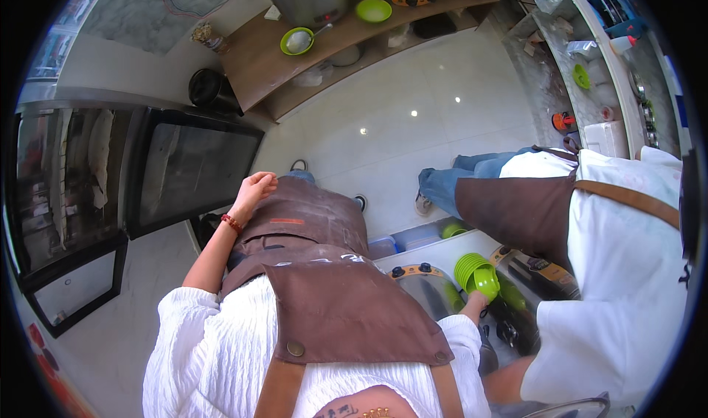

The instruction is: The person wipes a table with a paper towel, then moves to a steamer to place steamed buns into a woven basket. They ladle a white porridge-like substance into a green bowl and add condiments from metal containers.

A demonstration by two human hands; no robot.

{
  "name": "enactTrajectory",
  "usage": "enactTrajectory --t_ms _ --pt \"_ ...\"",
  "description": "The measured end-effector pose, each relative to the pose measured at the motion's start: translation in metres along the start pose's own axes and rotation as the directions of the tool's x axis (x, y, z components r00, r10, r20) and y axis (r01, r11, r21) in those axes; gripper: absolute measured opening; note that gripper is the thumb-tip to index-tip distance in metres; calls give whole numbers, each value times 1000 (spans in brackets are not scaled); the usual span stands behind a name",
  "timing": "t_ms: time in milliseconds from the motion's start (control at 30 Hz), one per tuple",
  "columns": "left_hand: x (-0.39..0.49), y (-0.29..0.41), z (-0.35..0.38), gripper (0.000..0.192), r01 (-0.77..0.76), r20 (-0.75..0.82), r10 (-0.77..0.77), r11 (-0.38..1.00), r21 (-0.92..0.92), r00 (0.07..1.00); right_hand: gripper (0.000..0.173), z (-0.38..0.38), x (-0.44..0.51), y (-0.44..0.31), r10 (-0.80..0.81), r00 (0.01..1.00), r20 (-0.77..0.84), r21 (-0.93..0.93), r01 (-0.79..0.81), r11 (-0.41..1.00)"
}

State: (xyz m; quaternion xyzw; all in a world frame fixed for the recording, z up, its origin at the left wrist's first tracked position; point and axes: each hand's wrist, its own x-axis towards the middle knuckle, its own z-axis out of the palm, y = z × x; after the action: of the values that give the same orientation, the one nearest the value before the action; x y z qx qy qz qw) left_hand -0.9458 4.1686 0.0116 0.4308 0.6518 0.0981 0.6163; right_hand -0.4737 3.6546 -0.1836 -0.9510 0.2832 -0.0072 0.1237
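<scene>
My left hand (259, 188) is raised in front of my brown apron (310, 224), its fingers curled with nothing visible in them. A red bead bracelet (232, 224) circles that wrist. At my right side, my right hand (475, 300) is on a bright green bowl (487, 283), which hides most of the fingers. The bowl tilts against a nested stack of green bowls (469, 266). Beside the stack are a round metal cooker (423, 290) with dark knobs on an orange panel, and a dark, glossy cylindrical vessel (514, 318).
A co-worker in a brown apron (514, 207) stands close on my right. Ahead, a wooden counter (260, 55) holds a green bowl with a ladle (299, 41) and another green bowl (374, 10). A black-framed glass cabinet (193, 169) stands left; shelves (603, 41) line the right.
</scene>
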Motion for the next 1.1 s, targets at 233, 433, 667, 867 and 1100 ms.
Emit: enactTrajectory --t_ms 233,433,667,867,1100 --pt "35 48 8 25 -12 59 12 1000 -11 998 18 -21 -27 -13 75 997 20 -8 -75 997" --pt "90 110 30 26 -86 273 80 996 10 959 15 -69 -133 -64 24 986 165 -8 -23 1000" --pt "163 219 53 60 153 728 -141 987 50 671 9 -103 -379 -318 -842 469 268 446 714 540" --pt "218 316 -18 65 191 625 57 927 -322 778 9 -139 -558 -568 -887 -449 -107 474 761 -442" --pt "251 348 -159 61 -281 -3 490 494 -822 872 36 -131 -708 -796 -724 -625 -292 699 377 -607"
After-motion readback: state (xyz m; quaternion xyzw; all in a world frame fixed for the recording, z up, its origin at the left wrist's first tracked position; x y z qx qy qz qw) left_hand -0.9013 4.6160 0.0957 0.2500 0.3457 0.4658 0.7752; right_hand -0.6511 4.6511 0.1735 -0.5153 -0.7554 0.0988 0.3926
